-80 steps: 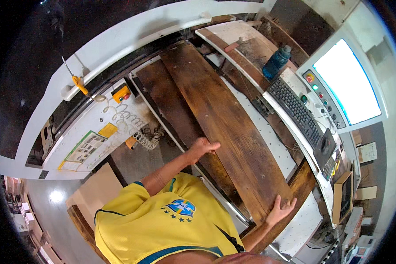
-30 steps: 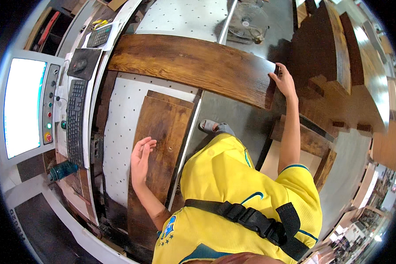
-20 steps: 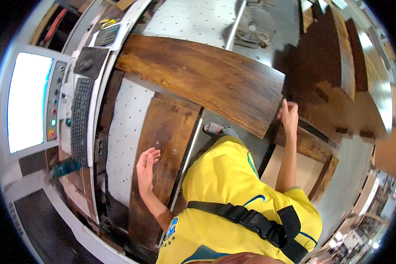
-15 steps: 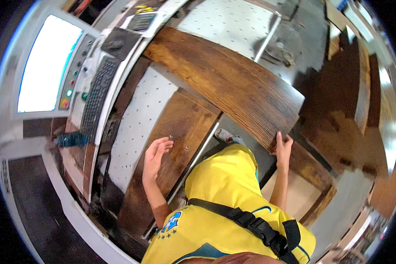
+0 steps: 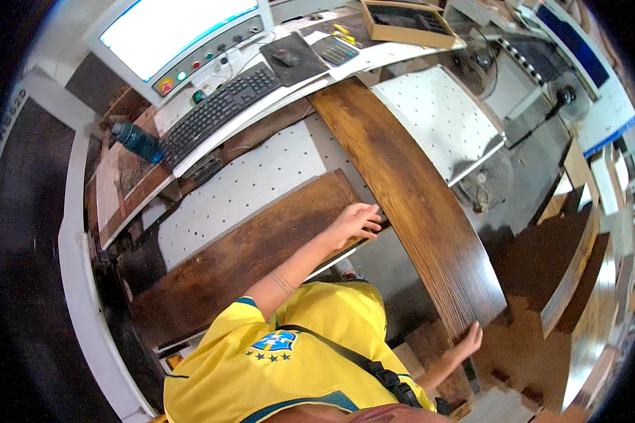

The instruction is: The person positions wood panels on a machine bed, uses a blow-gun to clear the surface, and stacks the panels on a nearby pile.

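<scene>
A long brown wooden board (image 5: 416, 204) slants across a white table (image 5: 444, 116) dotted with small dark holes. Its far end is by the edge of the white desk (image 5: 377, 59), and its near end sticks out past the table, over the floor. It is dark and light brown with streaky wood lines, and shiny near the close end. Another brown board (image 5: 240, 261) lies flat on the table to the left.

The left hand (image 5: 354, 223) is loose, with bent fingers just beside the long board's left edge; I cannot tell if they touch it. The right hand (image 5: 464, 344) is at the board's near end, but I cannot tell if it grips.

The yellow shirt (image 5: 296, 381) has a blue badge (image 5: 275, 341) with stars below. Tilted writing marks the pale frame (image 5: 77, 204) on the left. The screen (image 5: 176, 35) is mostly plain bright white, and its top is cut off.
</scene>
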The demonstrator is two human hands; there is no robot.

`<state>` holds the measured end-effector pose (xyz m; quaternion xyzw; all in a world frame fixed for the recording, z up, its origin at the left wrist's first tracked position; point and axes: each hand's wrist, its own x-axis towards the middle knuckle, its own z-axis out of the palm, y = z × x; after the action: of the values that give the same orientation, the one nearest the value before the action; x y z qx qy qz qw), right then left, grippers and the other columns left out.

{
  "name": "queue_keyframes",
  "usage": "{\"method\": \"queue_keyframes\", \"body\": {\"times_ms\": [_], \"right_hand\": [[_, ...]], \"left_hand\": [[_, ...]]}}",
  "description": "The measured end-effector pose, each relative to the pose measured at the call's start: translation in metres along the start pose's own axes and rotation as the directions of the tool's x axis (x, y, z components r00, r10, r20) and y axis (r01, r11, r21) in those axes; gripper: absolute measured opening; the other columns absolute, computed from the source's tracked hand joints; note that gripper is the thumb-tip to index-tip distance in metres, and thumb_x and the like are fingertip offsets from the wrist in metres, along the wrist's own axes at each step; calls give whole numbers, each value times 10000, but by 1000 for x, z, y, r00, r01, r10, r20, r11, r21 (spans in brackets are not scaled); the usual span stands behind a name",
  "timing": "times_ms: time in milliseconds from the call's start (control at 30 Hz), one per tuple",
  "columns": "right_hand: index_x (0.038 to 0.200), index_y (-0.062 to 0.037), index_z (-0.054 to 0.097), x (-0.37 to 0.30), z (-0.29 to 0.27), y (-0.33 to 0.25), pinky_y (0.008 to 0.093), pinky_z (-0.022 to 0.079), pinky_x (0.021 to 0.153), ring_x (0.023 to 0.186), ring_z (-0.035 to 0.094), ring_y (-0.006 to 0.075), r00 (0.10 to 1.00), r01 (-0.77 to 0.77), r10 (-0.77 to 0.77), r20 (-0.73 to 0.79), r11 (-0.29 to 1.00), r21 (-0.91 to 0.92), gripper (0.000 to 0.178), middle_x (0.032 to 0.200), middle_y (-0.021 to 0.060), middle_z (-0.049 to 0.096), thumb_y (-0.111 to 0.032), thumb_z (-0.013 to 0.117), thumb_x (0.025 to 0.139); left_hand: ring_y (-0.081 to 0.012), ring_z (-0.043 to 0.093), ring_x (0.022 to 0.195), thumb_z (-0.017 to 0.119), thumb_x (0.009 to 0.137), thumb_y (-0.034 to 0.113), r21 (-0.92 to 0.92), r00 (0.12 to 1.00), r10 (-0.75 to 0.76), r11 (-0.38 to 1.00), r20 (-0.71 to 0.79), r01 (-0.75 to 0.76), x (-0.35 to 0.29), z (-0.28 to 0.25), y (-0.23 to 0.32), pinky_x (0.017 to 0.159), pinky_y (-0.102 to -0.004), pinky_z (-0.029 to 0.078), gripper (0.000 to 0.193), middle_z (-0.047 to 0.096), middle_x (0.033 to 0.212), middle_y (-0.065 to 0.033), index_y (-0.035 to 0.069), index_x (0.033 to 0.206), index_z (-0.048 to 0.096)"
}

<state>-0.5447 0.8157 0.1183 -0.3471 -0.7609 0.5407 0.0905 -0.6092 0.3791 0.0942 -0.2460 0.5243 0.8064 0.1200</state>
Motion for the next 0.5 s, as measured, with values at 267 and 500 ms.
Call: {"method": "queue_keyframes", "body": {"times_ms": [267, 500], "right_hand": [[1328, 118, 601, 15, -86, -47, 430, 524, 903, 1005, 646, 294, 961, 271, -274, 28, 919, -287, 661, 1229, 211, 680, -463, 664, 1018], [1344, 53, 624, 54, -162, -108, 420, 533, 757, 854, 638, 265, 906, 422, -395, 155, 876, -235, 450, 1161, 237, 699, -269, 655, 1031]], "left_hand": [[-176, 691, 975, 698, 1002, 441, -198, 989, 151, 969, 6, -147, 42, 35, -14, 839, -374, 638, 442, 699, 1058, -91, 14, 1114, 686], [-153, 701, 922, 784, 948, 327, -252, 951, 218, 954, 219, -161, -16, 48, -13, 763, -320, 569, 355, 763, 1083, -64, 45, 1158, 734]]}}
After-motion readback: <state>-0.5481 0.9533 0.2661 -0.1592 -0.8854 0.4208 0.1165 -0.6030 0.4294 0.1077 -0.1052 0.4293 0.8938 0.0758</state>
